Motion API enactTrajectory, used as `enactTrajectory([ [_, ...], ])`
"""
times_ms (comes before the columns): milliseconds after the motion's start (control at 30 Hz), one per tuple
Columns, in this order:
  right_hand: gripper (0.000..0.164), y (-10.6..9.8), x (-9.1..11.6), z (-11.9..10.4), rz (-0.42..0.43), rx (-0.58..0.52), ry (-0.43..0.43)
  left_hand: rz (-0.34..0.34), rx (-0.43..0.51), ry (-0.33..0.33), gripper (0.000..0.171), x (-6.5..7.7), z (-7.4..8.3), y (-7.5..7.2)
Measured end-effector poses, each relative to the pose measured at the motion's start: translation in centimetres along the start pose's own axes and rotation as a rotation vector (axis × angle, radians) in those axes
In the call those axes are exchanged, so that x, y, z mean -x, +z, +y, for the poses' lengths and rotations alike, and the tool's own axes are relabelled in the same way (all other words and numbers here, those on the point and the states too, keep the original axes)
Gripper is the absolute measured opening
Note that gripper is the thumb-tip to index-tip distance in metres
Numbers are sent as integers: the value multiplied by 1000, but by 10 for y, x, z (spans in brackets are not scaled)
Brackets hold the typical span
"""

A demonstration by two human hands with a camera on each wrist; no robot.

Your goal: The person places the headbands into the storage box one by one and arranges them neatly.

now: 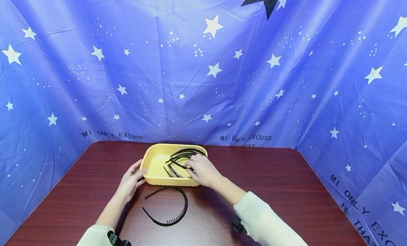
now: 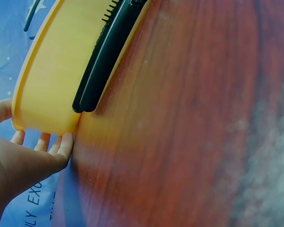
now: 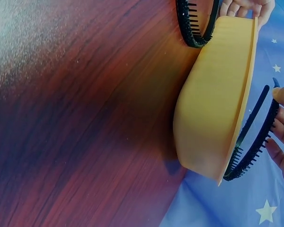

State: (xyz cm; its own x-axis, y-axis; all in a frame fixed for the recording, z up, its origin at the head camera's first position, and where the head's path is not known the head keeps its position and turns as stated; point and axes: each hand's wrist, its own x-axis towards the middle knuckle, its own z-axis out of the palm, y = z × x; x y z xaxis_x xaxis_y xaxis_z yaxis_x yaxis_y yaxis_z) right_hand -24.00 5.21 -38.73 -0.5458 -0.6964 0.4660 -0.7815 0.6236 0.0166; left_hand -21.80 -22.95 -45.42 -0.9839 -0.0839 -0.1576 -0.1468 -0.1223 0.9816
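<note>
A yellow plastic bin [image 1: 171, 181] sits on the table with several black headbands [image 1: 174, 172] in its right half. My left hand [image 1: 130, 179] grips the bin's left end, thumb at the rim and fingers along the outer wall. At the right end, my right hand [image 1: 203, 169] reaches over the rim. In the right wrist view, its thumb and fingers pinch a black toothed headband [image 3: 259, 143] at the bin's rim. Another black headband [image 1: 186, 203] lies on the table in front of the bin, its ends pointing left.
The dark red wood-grain table [image 1: 270, 189] extends on both sides of the bin. A blue star-printed curtain [image 1: 178, 80] hangs behind it and along its sides. A dark device [image 1: 237, 223] is strapped at the right wrist.
</note>
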Motion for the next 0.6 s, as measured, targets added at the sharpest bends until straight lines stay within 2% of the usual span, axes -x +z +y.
enactTrajectory([
  [300, 11, 3, -1, -6, -13, 32, -2, 5, -3, 8, 65, 0, 0, 0],
  [600, 11, 9, -3, -9, -22, 61, 43, 1, 1, 12, 65, 1, 0, 1],
])
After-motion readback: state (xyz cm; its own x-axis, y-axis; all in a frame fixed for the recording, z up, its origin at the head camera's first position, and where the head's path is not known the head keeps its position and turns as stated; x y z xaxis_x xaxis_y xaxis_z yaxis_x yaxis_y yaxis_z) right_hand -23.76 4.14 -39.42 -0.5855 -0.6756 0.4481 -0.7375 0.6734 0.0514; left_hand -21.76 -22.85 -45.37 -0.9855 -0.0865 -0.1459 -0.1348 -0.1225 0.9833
